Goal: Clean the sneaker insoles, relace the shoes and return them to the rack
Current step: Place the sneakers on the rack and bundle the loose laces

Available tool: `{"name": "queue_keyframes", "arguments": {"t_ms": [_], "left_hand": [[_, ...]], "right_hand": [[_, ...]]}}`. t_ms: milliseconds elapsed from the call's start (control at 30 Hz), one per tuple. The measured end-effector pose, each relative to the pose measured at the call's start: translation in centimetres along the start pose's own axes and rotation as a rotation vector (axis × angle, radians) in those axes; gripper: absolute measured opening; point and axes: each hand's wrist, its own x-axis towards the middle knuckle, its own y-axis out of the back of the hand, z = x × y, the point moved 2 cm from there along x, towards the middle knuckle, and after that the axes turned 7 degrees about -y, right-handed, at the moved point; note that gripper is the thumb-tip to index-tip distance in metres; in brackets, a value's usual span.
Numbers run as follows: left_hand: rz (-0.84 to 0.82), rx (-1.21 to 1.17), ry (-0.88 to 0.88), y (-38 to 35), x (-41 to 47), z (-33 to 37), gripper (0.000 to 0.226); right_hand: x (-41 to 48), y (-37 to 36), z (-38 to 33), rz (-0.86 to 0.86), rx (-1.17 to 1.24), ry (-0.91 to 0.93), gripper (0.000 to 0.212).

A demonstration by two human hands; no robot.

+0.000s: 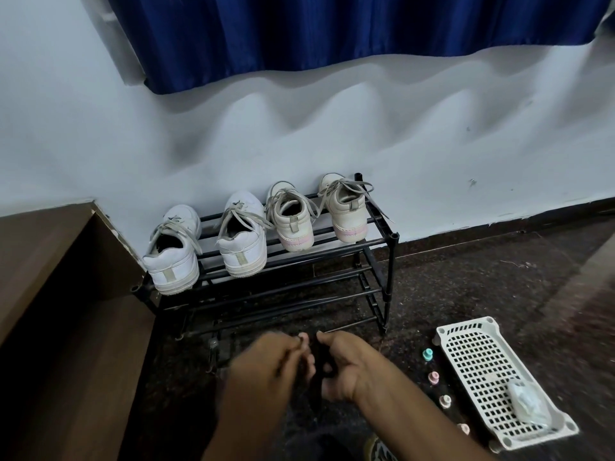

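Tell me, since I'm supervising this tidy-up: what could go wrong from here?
Loose laces hang free and could snag on the rack when a shoe is lifted. The leftmost sneaker overhangs the rack's front edge; a knock might tip it off. Small pegs beside the white tray could get kicked.

I work from a single wide-angle view, worn on the person's head and pitched forward and down. It faces the wall (432, 144) almost head-on, with the curtain (332, 28) along the top edge and the shoe rack (316, 284) at middle distance in mid-frame. Closest to the lens, low and central, are the left hand (266, 364) and right hand (346, 364), both blurred. Towards the right edge the floor (466, 277) line slants upward.
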Motion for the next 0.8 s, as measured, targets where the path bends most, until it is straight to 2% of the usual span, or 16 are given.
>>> {"name": "queue_keyframes", "arguments": {"t_ms": [100,267,467,800], "left_hand": [[-0.201,0.119,-0.208,-1.7,-1.0,0.7,0.009],[-0.299,0.217,-0.207,-2.3,-1.3,-0.5,0.004],[-0.361,0.22,-0.357,-2.5,-0.7,0.7,0.01],[-0.405,0.161,-0.356,-2.3,-0.8,1.1,0.009]], "right_hand": [[0.2,0.1,0.2,0.018,0.025,-0.039,0.045],[-0.1,0.3,0.7,0.028,0.027,-0.081,0.04],[-0.5,0.2,0.2,0.013,0.057,-0.061,0.038],[-0.2,0.1,-0.8,0.008,0.155,0.076,0.024]]}}
